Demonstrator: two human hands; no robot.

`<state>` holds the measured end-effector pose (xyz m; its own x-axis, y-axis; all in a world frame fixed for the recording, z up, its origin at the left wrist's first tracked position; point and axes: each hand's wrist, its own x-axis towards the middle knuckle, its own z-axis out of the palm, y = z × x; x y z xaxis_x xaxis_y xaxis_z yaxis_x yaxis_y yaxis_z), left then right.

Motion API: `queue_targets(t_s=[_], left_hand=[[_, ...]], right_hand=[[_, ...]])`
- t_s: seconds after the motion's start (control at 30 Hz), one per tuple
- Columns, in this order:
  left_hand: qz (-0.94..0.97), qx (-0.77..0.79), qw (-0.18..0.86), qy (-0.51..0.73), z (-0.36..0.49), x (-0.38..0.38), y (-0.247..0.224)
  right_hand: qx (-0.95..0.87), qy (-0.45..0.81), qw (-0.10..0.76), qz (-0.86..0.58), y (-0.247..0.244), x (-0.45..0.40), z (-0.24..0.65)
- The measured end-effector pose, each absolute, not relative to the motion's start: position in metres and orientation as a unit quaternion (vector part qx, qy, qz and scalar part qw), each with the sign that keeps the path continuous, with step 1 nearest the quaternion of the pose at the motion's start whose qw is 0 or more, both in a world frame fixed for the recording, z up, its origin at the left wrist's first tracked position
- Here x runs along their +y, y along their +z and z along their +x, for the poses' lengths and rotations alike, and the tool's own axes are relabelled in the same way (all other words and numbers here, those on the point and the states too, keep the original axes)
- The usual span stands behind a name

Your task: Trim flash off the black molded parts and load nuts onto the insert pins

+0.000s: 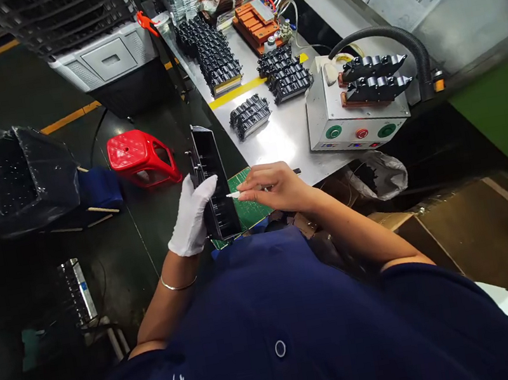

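Observation:
A long black plastic part (211, 155) with ribs or slots along its inside stands tilted in front of my body. My left hand (194, 215), in a white glove, grips its left side with the thumb over the edge. Bare, my right hand (277, 187) pinches a small white pointed tool (234, 195), whose tip is at the part's right edge; its exact kind I cannot make out. Below both hands lies a green board or mat (251, 206), partly covered by the part and my right hand.
Black moulded parts stand in a block (213, 55) and smaller groups on the metal table (270, 142). A control box (343, 118) with buttons carries two more at the right. An orange fixture (255, 23) sits at the back. A red stool (140, 156) stands on the floor at the left.

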<state>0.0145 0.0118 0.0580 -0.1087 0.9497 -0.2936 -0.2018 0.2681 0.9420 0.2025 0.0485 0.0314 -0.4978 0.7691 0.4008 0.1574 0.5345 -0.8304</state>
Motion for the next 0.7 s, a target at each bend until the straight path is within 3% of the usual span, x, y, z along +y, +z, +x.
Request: queue_targets(t_s=[0.37,0.53,0.7], left_hand=[[0.391,0.513,0.681,0.346,0.012,-0.004,0.072],[0.308,0.459,0.789,0.268,-0.009,-0.004,0.069],[0.289,0.451,0.811,0.233,-0.025,-0.007,0.064]], right_hand=[[-0.730,0.292,0.443,-0.432,0.034,0.115,0.222],[-0.810,0.297,0.389,-0.324,0.057,0.097,0.236],[-0.862,0.327,0.308,-0.235,0.067,0.096,0.247]])
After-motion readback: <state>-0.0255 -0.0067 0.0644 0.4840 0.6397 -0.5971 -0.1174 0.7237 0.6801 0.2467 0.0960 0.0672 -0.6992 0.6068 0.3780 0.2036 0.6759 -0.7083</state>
